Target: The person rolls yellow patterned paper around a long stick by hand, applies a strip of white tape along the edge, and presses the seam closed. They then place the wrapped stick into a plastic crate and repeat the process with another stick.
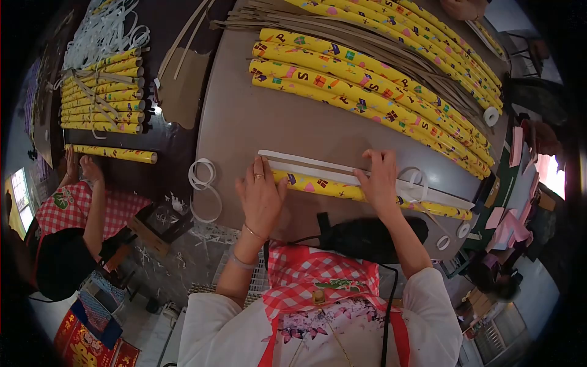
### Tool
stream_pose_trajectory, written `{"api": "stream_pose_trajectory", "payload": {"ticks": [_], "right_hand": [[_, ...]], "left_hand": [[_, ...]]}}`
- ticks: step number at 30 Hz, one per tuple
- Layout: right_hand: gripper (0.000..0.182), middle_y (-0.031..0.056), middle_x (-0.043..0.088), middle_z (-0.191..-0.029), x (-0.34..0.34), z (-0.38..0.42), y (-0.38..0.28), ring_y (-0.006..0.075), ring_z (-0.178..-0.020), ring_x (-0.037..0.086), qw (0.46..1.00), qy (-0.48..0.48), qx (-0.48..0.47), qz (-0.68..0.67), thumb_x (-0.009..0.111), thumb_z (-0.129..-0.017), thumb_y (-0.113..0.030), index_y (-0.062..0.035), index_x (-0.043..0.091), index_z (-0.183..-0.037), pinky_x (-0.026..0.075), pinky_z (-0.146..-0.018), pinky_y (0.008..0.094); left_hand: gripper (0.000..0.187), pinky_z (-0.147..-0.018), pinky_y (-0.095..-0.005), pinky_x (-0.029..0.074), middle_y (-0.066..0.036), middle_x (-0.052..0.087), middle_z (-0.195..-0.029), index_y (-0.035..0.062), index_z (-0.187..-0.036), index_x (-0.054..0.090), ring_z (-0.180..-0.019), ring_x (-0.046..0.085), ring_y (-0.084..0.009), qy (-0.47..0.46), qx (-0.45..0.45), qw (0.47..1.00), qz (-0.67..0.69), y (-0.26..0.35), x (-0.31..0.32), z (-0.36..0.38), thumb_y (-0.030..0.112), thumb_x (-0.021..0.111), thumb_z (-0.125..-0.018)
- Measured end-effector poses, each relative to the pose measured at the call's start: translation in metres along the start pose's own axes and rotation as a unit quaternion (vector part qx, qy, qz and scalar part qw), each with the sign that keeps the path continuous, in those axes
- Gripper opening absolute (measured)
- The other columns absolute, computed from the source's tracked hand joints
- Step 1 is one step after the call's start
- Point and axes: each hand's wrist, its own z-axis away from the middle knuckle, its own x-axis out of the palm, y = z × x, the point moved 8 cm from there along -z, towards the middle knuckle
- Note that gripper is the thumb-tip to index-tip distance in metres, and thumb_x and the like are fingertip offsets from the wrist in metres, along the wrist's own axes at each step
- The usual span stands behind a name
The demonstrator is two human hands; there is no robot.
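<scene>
Yellow printed roll (330,187) along desk's (226,128) near edge. Head view: left hand (262,194) flattened, fingers extended over roll's left end, apparently for steadying; right hand (380,183) half-curled at white strip (312,160), perhaps for alignment, any pinch unclear. Box (147,237) beyond near-left corner, pale scraps inside.

yellow roll (331,188) with colourful gift prints, lying crosswise, slim white strip (312,161), perhaps paper, along its far side
</scene>
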Motion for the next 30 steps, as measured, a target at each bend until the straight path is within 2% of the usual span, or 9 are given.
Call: {"api": "stream_pose_trajectory", "payload": {"ticks": [4,6,12,21,25,28,30], "right_hand": [[0.041,0.0106,0.044,-0.103,0.003,-0.001,0.000,0.0293,-0.101,0.047,1.000,-0.013,0.003,-0.006,0.075,-0.070,-0.011,-0.0131,0.053,-0.105,0.035,-0.083,0.0402],[0.040,0.0104,0.044,-0.103,0.008,-0.005,-0.014,0.0287,-0.102,0.047,0.998,-0.005,-0.015,-0.053,0.075,-0.070,-0.010,-0.0131,0.054,-0.103,0.036,-0.082,0.0402],[0.040,0.0103,0.044,-0.103,0.043,-0.018,-0.065,0.0295,-0.102,0.047,0.995,-0.043,-0.057,-0.069,0.076,-0.068,-0.010,-0.0126,0.054,-0.102,0.036,-0.082,0.0410],[0.042,0.0114,0.043,-0.105,0.037,-0.021,-0.045,0.0304,-0.104,0.046,0.996,-0.078,-0.016,-0.050,0.075,-0.069,-0.007,-0.0125,0.053,-0.104,0.035,-0.084,0.0406],[0.041,0.0096,0.044,-0.102,0.033,-0.020,-0.039,0.0299,-0.103,0.046,0.995,-0.075,-0.034,-0.048,0.074,-0.068,-0.007,-0.0128,0.053,-0.103,0.035,-0.084,0.0400],[0.042,0.0064,0.046,-0.097,0.030,-0.019,-0.059,0.0274,-0.098,0.049,0.989,-0.050,-0.084,-0.109,0.072,-0.068,-0.005,-0.0151,0.057,-0.107,0.035,-0.081,0.0387],[0.050,0.0037,0.048,-0.093,0.039,-0.014,-0.087,0.0238,-0.093,0.050,0.978,-0.083,-0.188,-0.012,0.074,-0.067,-0.009,-0.0194,0.060,-0.114,0.036,-0.077,0.0374]], "left_hand": [[0.058,-0.096,-0.0465,0.028,-0.013,0.046,-0.134,-0.0037,-0.132,0.045,-0.116,0.046,-0.0259,-0.003,-0.001,1.000,-0.004,0.000,0.000,0.000,0.035,0.054,-0.090],[0.058,-0.096,-0.0464,0.028,-0.013,0.046,-0.134,-0.0040,-0.132,0.045,-0.116,0.046,-0.0258,-0.002,-0.003,1.000,0.000,0.000,0.000,0.000,0.035,0.055,-0.090],[0.060,-0.096,-0.0453,0.028,-0.013,0.047,-0.132,-0.0048,-0.132,0.045,-0.113,0.048,-0.0252,0.001,-0.004,1.000,0.009,0.000,-0.001,-0.001,0.035,0.056,-0.089],[0.060,-0.094,-0.0439,0.028,-0.014,0.047,-0.131,-0.0058,-0.130,0.046,-0.112,0.048,-0.0247,0.017,0.004,1.000,0.015,-0.001,-0.002,0.000,0.035,0.057,-0.087],[0.060,-0.094,-0.0439,0.029,-0.014,0.047,-0.131,-0.0054,-0.130,0.046,-0.113,0.047,-0.0247,0.023,0.006,1.000,0.019,0.000,-0.004,0.000,0.035,0.057,-0.087],[0.061,-0.094,-0.0445,0.029,-0.014,0.047,-0.132,-0.0049,-0.131,0.046,-0.114,0.047,-0.0248,0.024,0.003,0.999,0.029,-0.001,-0.002,0.001,0.036,0.057,-0.087],[0.061,-0.094,-0.0445,0.030,-0.014,0.047,-0.132,-0.0048,-0.131,0.046,-0.114,0.047,-0.0247,0.023,0.001,0.999,0.021,-0.001,0.000,0.001,0.036,0.057,-0.087]]}}
